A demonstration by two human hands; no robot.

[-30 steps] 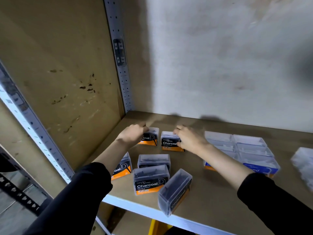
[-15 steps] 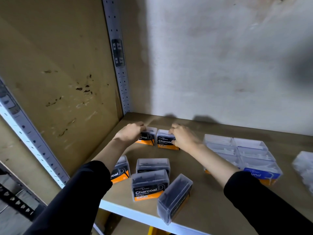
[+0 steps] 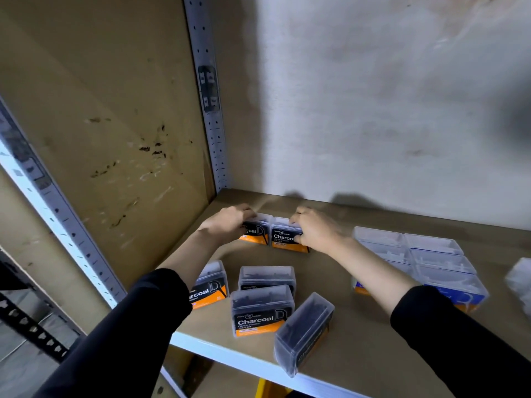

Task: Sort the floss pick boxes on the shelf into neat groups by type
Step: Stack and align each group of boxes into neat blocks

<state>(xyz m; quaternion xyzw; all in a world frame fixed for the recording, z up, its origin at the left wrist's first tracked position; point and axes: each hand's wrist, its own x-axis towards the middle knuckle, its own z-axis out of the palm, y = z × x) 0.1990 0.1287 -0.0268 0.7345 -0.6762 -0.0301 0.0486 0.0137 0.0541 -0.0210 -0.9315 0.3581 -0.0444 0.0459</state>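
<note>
While pressing two Charcoal boxes together near the back wall of the shelf: left hand clasped over one box, right hand over the other, both side by side. Four more charcoal boxes loose near the front edge, one tilted box overhanging. Clear-blue boxes already grouped at right. Risk, probably: sleeve brushing the tilted box off the edge when pulling back.

Stained white back wall, perforated metal upright, scuffed brown side panel
</note>
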